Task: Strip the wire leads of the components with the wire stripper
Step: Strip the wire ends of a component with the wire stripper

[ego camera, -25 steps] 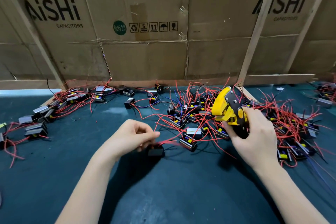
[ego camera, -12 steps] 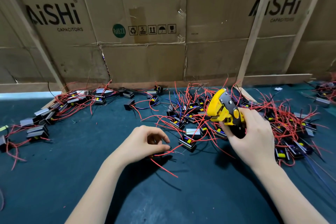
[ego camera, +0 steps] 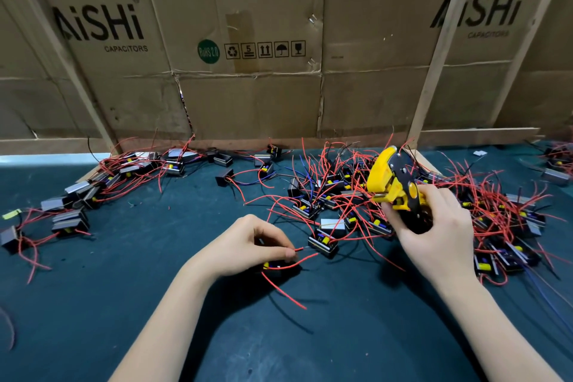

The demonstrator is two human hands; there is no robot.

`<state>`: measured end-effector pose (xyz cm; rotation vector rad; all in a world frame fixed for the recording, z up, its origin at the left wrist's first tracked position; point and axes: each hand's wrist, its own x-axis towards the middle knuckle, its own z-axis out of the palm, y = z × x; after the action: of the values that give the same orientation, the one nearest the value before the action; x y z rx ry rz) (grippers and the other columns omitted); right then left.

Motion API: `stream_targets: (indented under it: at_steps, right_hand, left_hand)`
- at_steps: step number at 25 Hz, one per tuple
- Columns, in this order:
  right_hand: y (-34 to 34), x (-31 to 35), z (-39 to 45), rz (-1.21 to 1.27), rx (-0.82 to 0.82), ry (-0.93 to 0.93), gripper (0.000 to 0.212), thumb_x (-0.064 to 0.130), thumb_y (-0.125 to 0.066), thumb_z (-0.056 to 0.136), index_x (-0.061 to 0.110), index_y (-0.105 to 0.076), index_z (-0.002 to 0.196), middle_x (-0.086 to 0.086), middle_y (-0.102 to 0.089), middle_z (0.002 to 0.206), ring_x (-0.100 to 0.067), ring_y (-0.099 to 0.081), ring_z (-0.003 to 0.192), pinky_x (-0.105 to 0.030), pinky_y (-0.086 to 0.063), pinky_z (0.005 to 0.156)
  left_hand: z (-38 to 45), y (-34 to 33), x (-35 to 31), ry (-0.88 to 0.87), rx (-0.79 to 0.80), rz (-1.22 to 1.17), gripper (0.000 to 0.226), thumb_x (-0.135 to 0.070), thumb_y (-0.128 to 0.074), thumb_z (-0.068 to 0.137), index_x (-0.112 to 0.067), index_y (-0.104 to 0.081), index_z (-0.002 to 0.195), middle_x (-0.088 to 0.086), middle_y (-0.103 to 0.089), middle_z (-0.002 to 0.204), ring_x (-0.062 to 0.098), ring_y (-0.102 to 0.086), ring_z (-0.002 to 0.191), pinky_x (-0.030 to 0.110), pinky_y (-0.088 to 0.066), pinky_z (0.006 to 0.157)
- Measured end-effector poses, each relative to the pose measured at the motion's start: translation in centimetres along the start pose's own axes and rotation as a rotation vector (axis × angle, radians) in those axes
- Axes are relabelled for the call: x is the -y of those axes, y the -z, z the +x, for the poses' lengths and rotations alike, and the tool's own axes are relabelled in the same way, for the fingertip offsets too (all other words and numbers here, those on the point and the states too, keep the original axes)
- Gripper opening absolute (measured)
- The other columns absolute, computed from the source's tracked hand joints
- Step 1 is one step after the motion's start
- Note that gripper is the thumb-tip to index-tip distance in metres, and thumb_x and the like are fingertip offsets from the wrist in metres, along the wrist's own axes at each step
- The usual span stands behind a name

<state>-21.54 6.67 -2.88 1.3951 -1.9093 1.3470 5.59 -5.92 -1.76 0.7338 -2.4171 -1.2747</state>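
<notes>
The left hand [ego camera: 248, 242] pinches a thin red insulated wire lead [ego camera: 302, 249] of a small black box-shaped component [ego camera: 276, 268] lying under its palm on the dark teal matte surface [ego camera: 124, 304]. The right hand [ego camera: 434, 236] wraps its grip around a yellow-and-black plastic wire stripper [ego camera: 392, 183], head raised. Behind lies a tangled heap of red-wired black components [ego camera: 338, 195]; creased brown cardboard sheets [ego camera: 248, 87] wall the back.

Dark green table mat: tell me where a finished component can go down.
Bare dark green table mat lies between the left hand and the left row of black components; another patch sits nearest the camera, between the forearms. The red-wire tangle behind the right hand is crowded.
</notes>
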Motion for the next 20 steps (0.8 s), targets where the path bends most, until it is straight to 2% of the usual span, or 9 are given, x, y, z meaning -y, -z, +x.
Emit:
stream_targets:
  at_steps: [3,7,8,9,13,16,18,20]
  right_hand:
    - [0.1,-0.1,0.0,0.011,-0.025,0.012,0.051,0.054,-0.062,0.077,0.008,-0.064,0.098,-0.005,-0.056,0.088,-0.028,-0.054,0.083,-0.045,-0.045,0.076]
    - [0.0,-0.1,-0.1,0.097,-0.003,0.032,0.043,0.030,-0.078,0.076,0.005,-0.063,0.107,-0.004,-0.052,0.094,-0.022,-0.051,0.083,-0.026,-0.039,0.075]
    - [0.0,-0.2,-0.1,0.092,0.005,0.036,0.043,0.025,-0.082,0.074,0.005,-0.063,0.108,-0.004,-0.052,0.094,-0.021,-0.051,0.082,-0.024,-0.039,0.074]
    - [0.1,-0.1,-0.1,0.077,0.014,0.042,0.044,0.027,-0.082,0.074,0.006,-0.064,0.108,-0.004,-0.053,0.095,-0.022,-0.052,0.082,-0.026,-0.041,0.073]
    - [0.4,0.6,-0.2,-0.004,0.058,0.033,0.061,0.054,-0.058,0.073,0.010,-0.065,0.114,-0.006,-0.057,0.097,-0.028,-0.056,0.090,-0.035,-0.046,0.073]
    - [0.4,0.7,-0.2,-0.010,0.051,0.015,0.059,0.055,-0.060,0.076,0.010,-0.063,0.115,-0.006,-0.056,0.095,-0.028,-0.054,0.089,-0.036,-0.046,0.073]
    - [0.4,0.5,-0.1,0.009,0.035,0.005,0.053,0.049,-0.069,0.081,0.008,-0.061,0.114,-0.006,-0.056,0.094,-0.029,-0.054,0.088,-0.035,-0.044,0.075]
    - [0.3,0.3,-0.1,0.025,0.018,-0.003,0.049,0.042,-0.072,0.082,0.006,-0.060,0.114,-0.008,-0.058,0.095,-0.031,-0.055,0.087,-0.040,-0.046,0.078]
  left_hand:
    - [0.0,-0.4,-0.4,-0.023,-0.012,-0.113,0.004,-0.013,-0.073,0.087,-0.012,-0.073,0.091,0.003,-0.074,0.074,0.007,-0.061,0.066,0.018,-0.048,0.067]
    - [0.3,-1.3,-1.0,-0.073,-0.077,-0.253,0.004,-0.014,-0.071,0.088,-0.013,-0.069,0.085,0.008,-0.074,0.077,0.015,-0.064,0.074,0.024,-0.051,0.078]
    - [0.3,-1.5,-1.2,-0.091,-0.104,-0.310,0.004,-0.015,-0.070,0.087,-0.014,-0.069,0.084,0.007,-0.074,0.077,0.016,-0.066,0.076,0.024,-0.051,0.079]
    - [0.4,-1.7,-1.4,-0.110,-0.128,-0.380,0.005,-0.016,-0.068,0.087,-0.015,-0.070,0.082,0.007,-0.073,0.077,0.017,-0.067,0.077,0.024,-0.052,0.080]
    - [0.6,-2.2,-1.9,-0.140,-0.181,-0.505,0.009,-0.014,-0.064,0.087,-0.012,-0.071,0.082,0.010,-0.072,0.077,0.018,-0.068,0.075,0.021,-0.052,0.078]
    - [0.8,-2.4,-1.9,-0.141,-0.189,-0.493,0.009,-0.010,-0.063,0.088,-0.003,-0.069,0.087,0.012,-0.073,0.077,0.018,-0.069,0.075,0.022,-0.051,0.078]
    - [0.8,-2.5,-1.9,-0.145,-0.193,-0.493,0.010,-0.008,-0.063,0.088,0.001,-0.068,0.089,0.014,-0.073,0.080,0.019,-0.069,0.077,0.024,-0.052,0.080]
    - [0.8,-2.5,-1.9,-0.147,-0.197,-0.499,0.012,-0.007,-0.063,0.087,0.003,-0.068,0.091,0.015,-0.073,0.083,0.021,-0.070,0.080,0.025,-0.053,0.081]
